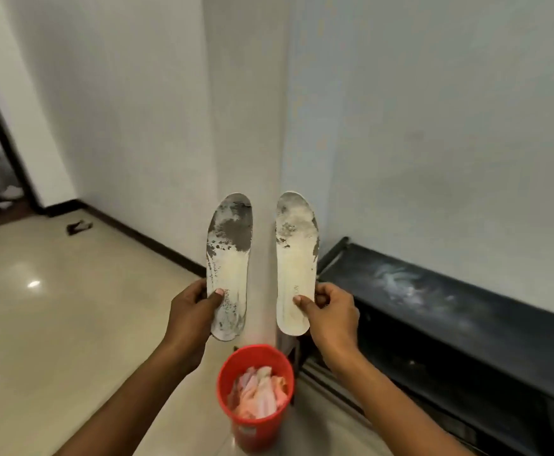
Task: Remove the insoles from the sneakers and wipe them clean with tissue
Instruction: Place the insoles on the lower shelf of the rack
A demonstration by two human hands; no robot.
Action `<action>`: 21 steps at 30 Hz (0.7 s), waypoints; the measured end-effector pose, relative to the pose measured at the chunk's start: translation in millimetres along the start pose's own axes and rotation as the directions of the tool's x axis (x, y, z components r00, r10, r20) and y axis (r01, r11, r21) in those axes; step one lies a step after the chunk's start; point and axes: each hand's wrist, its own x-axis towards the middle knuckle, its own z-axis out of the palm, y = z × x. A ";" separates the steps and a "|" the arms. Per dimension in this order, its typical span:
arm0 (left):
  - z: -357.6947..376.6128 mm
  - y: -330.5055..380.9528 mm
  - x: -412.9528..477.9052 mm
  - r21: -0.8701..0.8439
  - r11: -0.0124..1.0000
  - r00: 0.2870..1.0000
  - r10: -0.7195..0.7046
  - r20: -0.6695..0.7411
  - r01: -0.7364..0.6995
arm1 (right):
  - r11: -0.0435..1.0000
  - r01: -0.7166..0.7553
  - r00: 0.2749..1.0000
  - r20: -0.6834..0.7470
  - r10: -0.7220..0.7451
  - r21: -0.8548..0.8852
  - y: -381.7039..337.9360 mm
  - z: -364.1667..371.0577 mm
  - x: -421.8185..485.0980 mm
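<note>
Insoles out, wiping pending: left hand [192, 309] pinches left insole [229, 264], right hand [331, 312] pinches right insole [297, 261]; tissue needed, maybe red bin [255, 419] at 6 o'clock.

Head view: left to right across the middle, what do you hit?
Dark object on the floor → left hand → left insole → right insole → right hand → black bench.

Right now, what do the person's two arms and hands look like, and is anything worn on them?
Both forearms are bare: no sleeves, gloves, watch or bracelet show. The left hand and the right hand carry no visible rings. The thumbnails are short and unpainted.
</note>
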 end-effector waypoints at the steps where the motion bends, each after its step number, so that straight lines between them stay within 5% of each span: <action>1: 17.4 8.9 -5.9 -0.013 1.000 1.000 0.003 0.027 -0.003 | 1.000 0.006 1.000 -0.029 -0.006 0.000 -6.4 -20.3 -1.9; 10: 144.1 3.4 -54.6 -0.010 0.996 0.968 -0.084 0.237 0.088 | 0.995 -0.097 0.967 -0.239 0.085 -0.037 9.7 -172.3 -36.8; 21: 157.3 -133.9 -112.1 0.227 0.940 0.908 -0.312 0.278 0.254 | 0.810 -0.583 0.764 -0.380 0.521 -0.061 152.1 -231.5 -150.7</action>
